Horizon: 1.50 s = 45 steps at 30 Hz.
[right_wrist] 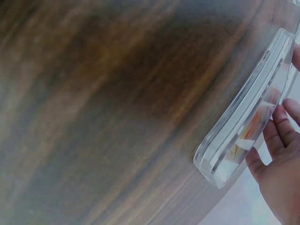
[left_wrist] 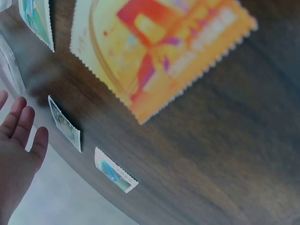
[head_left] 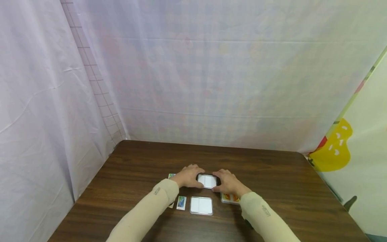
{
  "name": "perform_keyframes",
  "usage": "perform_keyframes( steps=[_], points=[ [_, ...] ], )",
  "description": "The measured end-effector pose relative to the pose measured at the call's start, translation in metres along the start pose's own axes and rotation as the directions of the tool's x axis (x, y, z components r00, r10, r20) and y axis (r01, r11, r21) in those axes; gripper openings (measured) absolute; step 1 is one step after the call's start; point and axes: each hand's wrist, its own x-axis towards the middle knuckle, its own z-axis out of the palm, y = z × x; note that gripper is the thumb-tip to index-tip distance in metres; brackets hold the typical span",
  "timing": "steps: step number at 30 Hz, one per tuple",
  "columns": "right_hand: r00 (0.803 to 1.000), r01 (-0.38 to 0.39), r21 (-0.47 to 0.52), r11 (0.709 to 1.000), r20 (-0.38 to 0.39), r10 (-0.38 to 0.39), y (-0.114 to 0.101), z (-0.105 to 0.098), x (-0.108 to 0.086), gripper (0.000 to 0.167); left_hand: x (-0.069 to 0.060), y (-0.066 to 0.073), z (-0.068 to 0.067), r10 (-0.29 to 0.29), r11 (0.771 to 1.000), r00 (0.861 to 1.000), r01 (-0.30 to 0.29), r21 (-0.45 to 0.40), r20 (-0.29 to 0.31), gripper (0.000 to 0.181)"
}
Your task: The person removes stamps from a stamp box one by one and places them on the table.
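In the head view, my left hand (head_left: 189,176) and right hand (head_left: 226,181) hold a small rectangular case (head_left: 207,181) by its two ends, thumbs at the near corners and forefingers at the far ones. It has a dark rim and a white inside split by a middle line. Nearer to me lies a clear case (head_left: 201,205), also white inside. A second clear case (head_left: 230,198) with orange pictures is partly under my right wrist; the right wrist view shows its thick clear side. The left wrist view shows relaxed left fingers (left_wrist: 23,123) near several stamps.
Beside my left forearm lies a blue-green stamp (head_left: 181,203); others are partly covered by the arm. An orange stamp (left_wrist: 159,51) fills much of the left wrist view. The brown wooden table (head_left: 272,174) meets hanging white curtains (head_left: 211,84) at its far edge.
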Motion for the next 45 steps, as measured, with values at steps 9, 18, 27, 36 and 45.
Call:
perform_keyframes(
  steps=[9,18,27,36,45],
  points=[
    [0.999,0.019,-0.003,1.0,-0.027,-0.019,0.006,-0.005,-0.006,0.07,-0.004,0.004,-0.005,-0.036,0.996,0.999,0.035,-0.086,-0.004,0.064],
    [0.999,-0.009,0.013,1.0,-0.038,0.009,0.013,-0.012,-0.014,0.067,-0.005,0.01,-0.008,-0.02,0.996,0.999,0.017,-0.088,-0.035,0.06],
    [0.998,0.007,0.024,1.0,-0.055,-0.006,0.016,-0.018,-0.024,0.066,-0.007,0.019,-0.006,0.0,0.995,0.997,-0.008,-0.103,-0.074,0.062],
    [0.996,0.042,0.015,0.999,-0.076,-0.041,0.025,-0.019,-0.036,0.064,-0.012,0.036,-0.001,0.048,0.992,0.994,-0.059,-0.109,-0.1,0.067],
    [0.993,0.086,0.037,0.996,-0.081,-0.083,0.033,-0.025,-0.054,0.061,-0.015,0.058,0.008,0.084,0.979,0.988,-0.105,-0.172,-0.126,0.067]
  ],
)
